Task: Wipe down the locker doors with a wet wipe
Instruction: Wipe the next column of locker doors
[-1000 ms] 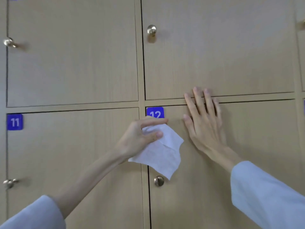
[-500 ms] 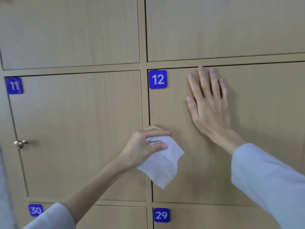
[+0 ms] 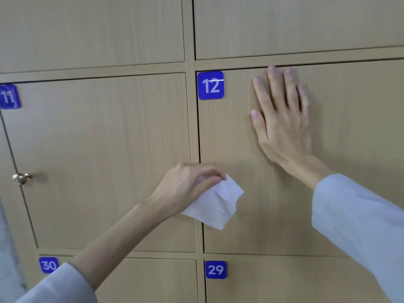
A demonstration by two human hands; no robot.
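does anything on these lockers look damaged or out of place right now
Nothing stands out. The doors sit flush, and the plates 11, 12, 29 and 30 hang straight. The left hand pinches the wet wipe; the right hand lies flat on door 12.

Both arms wear loose, pale grey-blue sleeves of smooth cloth. The left sleeve point(image 3: 59, 285) is pushed far back, baring the forearm almost to the elbow. The right sleeve point(image 3: 358, 228) ends just behind the wrist. The hands wear no gloves.
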